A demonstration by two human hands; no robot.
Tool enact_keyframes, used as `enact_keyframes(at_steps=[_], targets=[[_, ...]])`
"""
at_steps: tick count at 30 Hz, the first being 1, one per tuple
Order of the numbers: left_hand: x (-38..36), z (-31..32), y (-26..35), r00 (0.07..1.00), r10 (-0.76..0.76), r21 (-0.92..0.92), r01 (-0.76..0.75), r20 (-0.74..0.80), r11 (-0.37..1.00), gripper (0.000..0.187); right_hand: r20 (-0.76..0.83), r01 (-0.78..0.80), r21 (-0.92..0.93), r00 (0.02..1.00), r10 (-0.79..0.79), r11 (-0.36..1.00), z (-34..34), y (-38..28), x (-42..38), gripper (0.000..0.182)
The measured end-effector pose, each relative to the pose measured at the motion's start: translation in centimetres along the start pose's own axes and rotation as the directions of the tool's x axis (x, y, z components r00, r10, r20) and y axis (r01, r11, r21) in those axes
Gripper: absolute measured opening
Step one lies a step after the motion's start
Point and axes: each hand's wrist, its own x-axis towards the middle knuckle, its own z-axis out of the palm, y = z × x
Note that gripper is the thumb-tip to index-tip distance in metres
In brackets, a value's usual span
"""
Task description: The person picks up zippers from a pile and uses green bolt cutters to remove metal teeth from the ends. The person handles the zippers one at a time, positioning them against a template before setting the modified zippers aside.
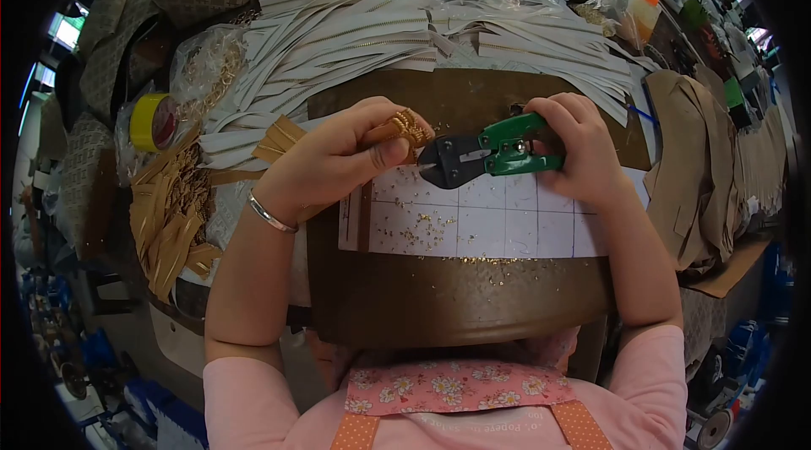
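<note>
While the left hand (pixel 359 156) pinches a bunched tan zipper (pixel 409 125) between thumb and fingers, close beside the dark head of the green-handled cutters (pixel 500 156), the likeliest trouble is a nipped thumb, should the zipper slip or the blades stray toward the skin. A bite set too deep could also catch the cloth along with the metal teeth, since the folded strip crowds them together and the fingers cover part of it. The gold bits (pixel 424 220) strewn over the lined white sheet (pixel 507 230) and the brown board (pixel 541 298) might be swept off if an arm brushed them. The right hand (pixel 583 150) is wrapped around the cutters' handles; how hard it squeezes I cannot tell. The zipper is in the left hand's grip, near the sheet's upper left part, with the cutters reaching toward it from the right hand; whether the blades touch it is too small to tell. A heap of tan zippers (pixel 169 222) lies left of the left hand, and white zippers (pixel 363 36) spread beyond both hands.
</note>
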Motion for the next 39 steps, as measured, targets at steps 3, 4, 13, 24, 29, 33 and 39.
enact_keyframes(at_steps=[3,4,13,24,29,33,39], targets=[[0.1,0.1,0.4,0.986,-0.159,-0.229,0.145,-0.047,0.963,0.025,-0.051,-0.067,0.027,0.996,0.069,0.997,0.2,0.3,-0.2,0.048],[0.1,0.1,0.3,0.983,-0.179,-0.225,0.164,-0.049,0.960,0.031,-0.067,-0.115,0.049,0.991,0.118,0.992,0.3,0.3,-0.3,0.049],[-0.2,-0.4,-0.3,0.994,-0.067,-0.004,0.066,-0.083,0.998,0.020,-0.004,-0.153,0.029,0.988,0.153,0.988,0.5,0.0,-0.3,0.050],[0.1,-0.3,-0.3,0.981,0.172,0.333,-0.135,-0.084,0.933,0.012,0.083,-0.145,-0.017,0.986,0.146,0.989,0.0,-0.1,-0.3,0.057],[0.1,-0.2,-0.1,0.984,0.163,0.380,-0.124,-0.074,0.917,0.010,0.052,-0.118,-0.049,0.991,0.120,0.992,-0.1,-0.3,-0.3,0.051],[-0.2,-0.3,-0.1,0.995,0.091,0.144,-0.084,-0.038,0.986,0.010,0.136,-0.189,0.047,0.974,0.181,0.981,0.2,-0.2,-0.5,0.037],[-0.6,-0.8,0.2,0.997,0.072,-0.040,-0.071,0.035,0.997,0.014,0.143,-0.178,0.139,0.977,0.158,0.974,0.6,-0.4,-0.6,0.035]])
